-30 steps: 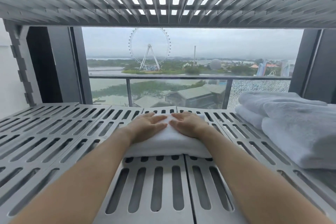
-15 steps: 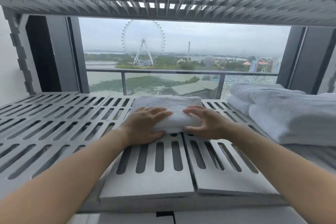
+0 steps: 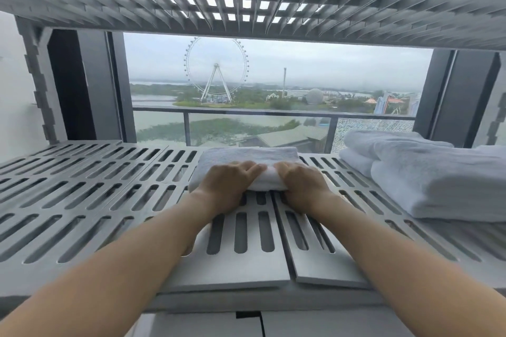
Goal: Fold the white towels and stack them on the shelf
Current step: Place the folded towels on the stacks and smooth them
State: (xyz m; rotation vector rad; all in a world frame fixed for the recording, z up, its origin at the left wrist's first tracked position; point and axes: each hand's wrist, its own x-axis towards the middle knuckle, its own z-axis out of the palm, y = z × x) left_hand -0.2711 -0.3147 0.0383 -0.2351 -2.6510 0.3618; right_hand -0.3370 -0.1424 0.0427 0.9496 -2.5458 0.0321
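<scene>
I found no text, label, brand, number or sign that I could read anywhere in the head view. The slotted shelf [image 3: 82, 200] and the folded white towel [image 3: 246, 157] were plain and bore no print that I could make out. The structures outside the window [image 3: 273, 85] were too small and hazy for me to pick out any lettering.

two bare forearms, left hand [image 3: 230, 186] and right hand [image 3: 304, 186] ungloved.
</scene>
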